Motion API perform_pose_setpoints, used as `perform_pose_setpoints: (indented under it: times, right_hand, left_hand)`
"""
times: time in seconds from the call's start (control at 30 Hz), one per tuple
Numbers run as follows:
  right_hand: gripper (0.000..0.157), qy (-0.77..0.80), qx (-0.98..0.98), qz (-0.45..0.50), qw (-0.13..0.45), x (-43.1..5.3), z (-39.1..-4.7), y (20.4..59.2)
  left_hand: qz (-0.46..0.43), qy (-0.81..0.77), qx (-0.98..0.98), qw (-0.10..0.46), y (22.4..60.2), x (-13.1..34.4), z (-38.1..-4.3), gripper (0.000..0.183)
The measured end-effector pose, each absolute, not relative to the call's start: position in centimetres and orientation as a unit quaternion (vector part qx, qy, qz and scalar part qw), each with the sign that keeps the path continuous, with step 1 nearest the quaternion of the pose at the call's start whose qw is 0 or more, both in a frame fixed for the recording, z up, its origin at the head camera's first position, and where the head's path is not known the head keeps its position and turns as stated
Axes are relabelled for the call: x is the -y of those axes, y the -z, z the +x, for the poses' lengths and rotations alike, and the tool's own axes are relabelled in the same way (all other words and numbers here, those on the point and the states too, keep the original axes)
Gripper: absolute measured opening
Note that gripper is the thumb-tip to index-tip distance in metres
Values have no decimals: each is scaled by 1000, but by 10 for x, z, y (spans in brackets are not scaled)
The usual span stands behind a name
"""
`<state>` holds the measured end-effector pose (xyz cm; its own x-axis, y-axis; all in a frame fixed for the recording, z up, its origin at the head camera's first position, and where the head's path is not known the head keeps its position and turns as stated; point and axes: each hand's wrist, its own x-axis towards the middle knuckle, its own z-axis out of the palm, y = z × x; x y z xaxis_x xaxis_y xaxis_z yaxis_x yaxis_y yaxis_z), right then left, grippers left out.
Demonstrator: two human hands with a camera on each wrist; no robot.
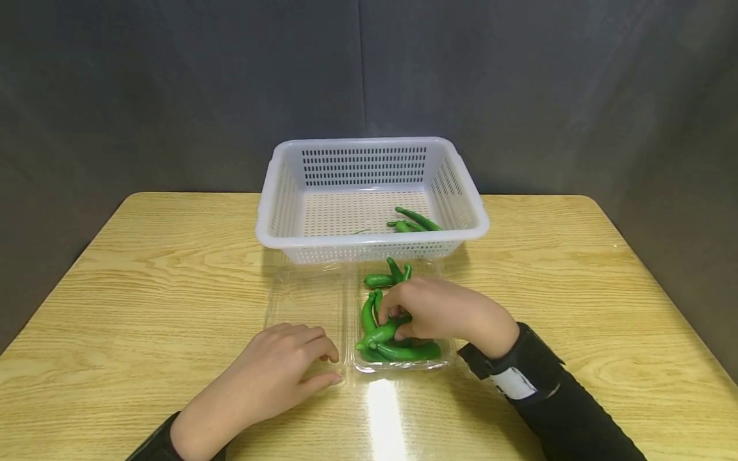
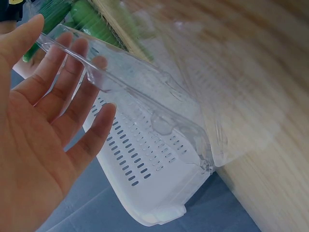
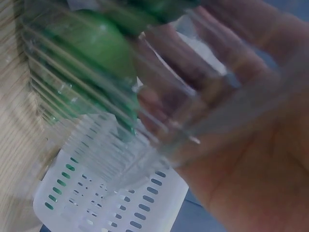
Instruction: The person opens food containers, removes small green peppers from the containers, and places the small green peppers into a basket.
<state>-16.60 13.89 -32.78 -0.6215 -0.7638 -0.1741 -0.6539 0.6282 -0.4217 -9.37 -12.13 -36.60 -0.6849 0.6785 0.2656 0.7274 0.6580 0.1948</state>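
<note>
furthest left on the wooden table is the left hand, loose and grasping nothing, its fingers softly bent and its thumb pointing to about 3 o'clock. in the left wrist view the plastic edge crosses in front of the fingertips; whether they touch it, i cannot tell. just past the fingers, towards 1 o'clock, lies the left half of a transparent hinged container, flat on the wood.

at 12 o'clock from the container stands a white basket with slotted walls; a few green peppers lie inside, near its 4 o'clock corner.

next comes the right half of the container, which holds more peppers. a small cluster sits at its 12 o'clock end, and a curved pepper lies along the 6 o'clock edge, running roughly 9 to 3.

on top of the lower ones rests the pepper in hand, its long axis from about 8 o'clock to 2 o'clock, the pale tip at the 8 o'clock end. the right hand pinches its 2 o'clock end between thumb and curled fingers, so this is plainly the nearer hand: the pepper points out of its grasp towards 8 o'clock. from the left hand that same pepper lies between 2 and 3 o'clock, apart from the fingers, with the container's hinge line between. the right wrist view is too blurred to show the fingertips' contact.

furthest right, a black wrist strap circles the right wrist.
</note>
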Motion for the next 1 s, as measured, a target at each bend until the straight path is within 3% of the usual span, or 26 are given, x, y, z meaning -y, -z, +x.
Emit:
perform_pose_setpoints:
  times: [1.0]
  right_hand:
    - [19,178,-885,-415,112,-141,-166,322]
  left_hand:
    - [-389,143,906,80,365,121,-94,22]
